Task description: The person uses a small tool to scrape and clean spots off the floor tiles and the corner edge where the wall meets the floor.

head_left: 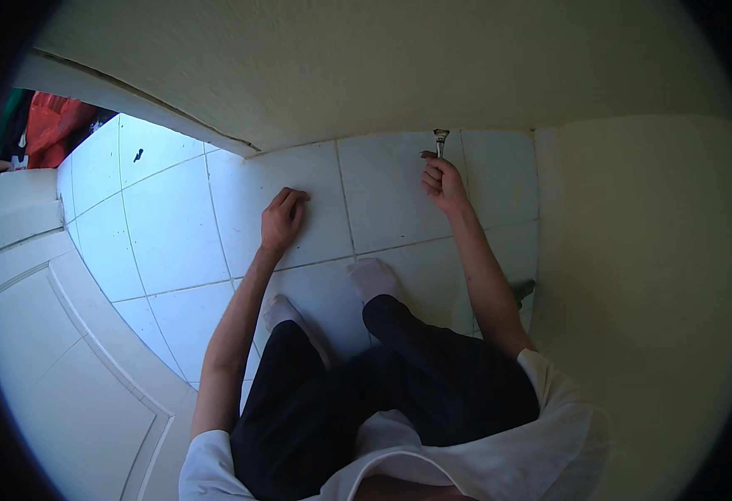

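My right hand is closed around the handle of a small metallic tool with a flared tip. The tip points away from me, at the line where the wall meets the floor. Whether it is a brush or a scraper is too small to tell. My left hand is low over the white floor tiles, its fingers loosely bent, thumb and forefinger apart, with nothing seen in it. It is well to the left of the tool and nearer to me than the wall.
A pale wall rises ahead; another wall stands to my right. A white panelled door is at the left. Beyond the wall's corner are a red bag and a small dark object. A green item lies beside my right forearm.
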Demonstrator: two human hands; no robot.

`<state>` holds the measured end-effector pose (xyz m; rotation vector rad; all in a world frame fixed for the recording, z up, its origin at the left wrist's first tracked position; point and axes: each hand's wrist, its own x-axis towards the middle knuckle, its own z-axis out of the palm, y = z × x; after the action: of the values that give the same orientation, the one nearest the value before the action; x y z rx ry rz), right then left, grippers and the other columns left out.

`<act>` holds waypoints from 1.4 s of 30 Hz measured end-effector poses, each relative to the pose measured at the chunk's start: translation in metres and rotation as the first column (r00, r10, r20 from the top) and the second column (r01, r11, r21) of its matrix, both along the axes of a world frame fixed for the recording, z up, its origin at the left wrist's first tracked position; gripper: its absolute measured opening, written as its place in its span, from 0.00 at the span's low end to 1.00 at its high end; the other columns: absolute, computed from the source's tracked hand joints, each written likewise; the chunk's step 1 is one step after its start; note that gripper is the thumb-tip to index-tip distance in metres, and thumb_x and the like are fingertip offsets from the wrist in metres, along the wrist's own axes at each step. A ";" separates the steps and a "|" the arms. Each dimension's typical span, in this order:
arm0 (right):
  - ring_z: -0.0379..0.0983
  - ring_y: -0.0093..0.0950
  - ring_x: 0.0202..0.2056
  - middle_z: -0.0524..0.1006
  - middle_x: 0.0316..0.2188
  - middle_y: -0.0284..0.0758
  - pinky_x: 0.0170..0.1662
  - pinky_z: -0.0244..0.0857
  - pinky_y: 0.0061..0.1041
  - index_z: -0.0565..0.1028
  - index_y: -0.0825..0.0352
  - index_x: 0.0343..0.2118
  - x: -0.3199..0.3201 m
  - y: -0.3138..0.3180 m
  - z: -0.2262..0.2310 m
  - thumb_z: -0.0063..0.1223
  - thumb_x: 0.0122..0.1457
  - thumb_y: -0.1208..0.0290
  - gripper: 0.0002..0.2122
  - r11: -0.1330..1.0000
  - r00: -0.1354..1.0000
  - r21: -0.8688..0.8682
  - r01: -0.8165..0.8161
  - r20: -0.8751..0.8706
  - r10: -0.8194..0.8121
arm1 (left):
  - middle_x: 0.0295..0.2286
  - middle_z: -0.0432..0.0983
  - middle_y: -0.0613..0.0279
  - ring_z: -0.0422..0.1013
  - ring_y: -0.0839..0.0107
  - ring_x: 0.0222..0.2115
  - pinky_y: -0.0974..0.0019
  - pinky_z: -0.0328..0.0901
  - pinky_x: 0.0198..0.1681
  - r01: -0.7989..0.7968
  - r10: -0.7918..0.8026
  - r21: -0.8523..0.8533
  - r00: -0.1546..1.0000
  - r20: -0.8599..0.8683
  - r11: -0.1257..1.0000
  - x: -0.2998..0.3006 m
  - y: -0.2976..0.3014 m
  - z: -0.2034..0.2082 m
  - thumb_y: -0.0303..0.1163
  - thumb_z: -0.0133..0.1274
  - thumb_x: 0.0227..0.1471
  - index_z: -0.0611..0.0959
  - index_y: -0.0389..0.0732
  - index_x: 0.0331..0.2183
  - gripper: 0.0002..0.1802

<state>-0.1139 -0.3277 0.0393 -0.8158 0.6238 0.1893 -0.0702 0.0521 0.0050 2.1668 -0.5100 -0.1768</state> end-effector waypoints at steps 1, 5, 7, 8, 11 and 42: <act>0.43 0.14 0.14 0.50 0.14 0.18 0.17 0.38 0.20 0.77 0.66 0.40 -0.001 0.001 0.000 0.45 0.67 0.73 0.08 1.000 1.000 0.013 0.003 0.002 -0.003 | 0.35 0.79 0.61 0.78 0.59 0.32 0.59 0.73 0.36 0.003 -0.003 0.001 1.000 0.006 1.000 0.000 0.000 0.000 0.24 0.53 0.58 0.83 0.43 0.36 0.06; 0.47 0.13 0.14 0.54 0.14 0.19 0.17 0.41 0.20 0.77 0.66 0.40 -0.004 0.005 0.001 0.52 0.64 0.74 0.05 0.992 0.998 -0.111 -0.065 -0.004 0.065 | 0.35 0.79 0.61 0.78 0.59 0.32 0.59 0.73 0.36 0.009 -0.009 0.003 1.000 0.019 1.000 0.000 -0.002 0.000 0.24 0.53 0.58 0.83 0.43 0.37 0.06; 0.52 0.13 0.15 0.59 0.14 0.19 0.18 0.44 0.18 0.78 0.65 0.40 -0.008 0.013 -0.001 0.56 0.63 0.73 0.05 0.930 0.986 -0.328 -0.168 -0.039 0.164 | 0.35 0.79 0.61 0.78 0.59 0.32 0.60 0.73 0.36 0.005 -0.005 0.009 1.000 0.005 1.000 0.000 -0.001 0.001 0.24 0.53 0.58 0.83 0.43 0.37 0.06; 0.55 0.13 0.16 0.63 0.15 0.20 0.19 0.48 0.19 0.79 0.65 0.38 -0.009 0.022 -0.001 0.59 0.61 0.73 0.05 0.834 0.968 -0.492 -0.249 -0.109 0.224 | 0.35 0.79 0.61 0.78 0.59 0.32 0.60 0.73 0.36 0.006 -0.006 0.010 1.000 -0.001 1.000 0.000 0.000 0.001 0.24 0.53 0.58 0.83 0.43 0.37 0.06; 0.64 0.15 0.21 0.72 0.19 0.24 0.24 0.59 0.21 0.83 0.66 0.33 -0.010 0.046 -0.006 0.66 0.57 0.70 0.06 0.482 0.909 -0.787 -0.386 -0.235 0.344 | 0.36 0.79 0.61 0.78 0.59 0.32 0.60 0.73 0.35 0.003 -0.003 0.006 1.000 0.002 1.000 0.000 0.001 0.000 0.24 0.52 0.58 0.83 0.42 0.36 0.06; 0.70 0.26 0.22 0.75 0.19 0.35 0.30 0.66 0.30 0.79 0.68 0.26 -0.018 0.089 -0.027 0.68 0.54 0.59 0.15 0.289 0.890 -0.898 -0.332 -0.197 0.412 | 0.35 0.79 0.59 0.78 0.58 0.32 0.60 0.73 0.35 0.009 -0.009 -0.007 1.000 0.027 1.000 0.001 0.002 -0.001 0.22 0.50 0.60 0.82 0.40 0.36 0.07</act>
<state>-0.1316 -0.2390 0.0121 -2.1094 0.4079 0.2345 -0.0691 0.0543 0.0037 2.1632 -0.5356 -0.1505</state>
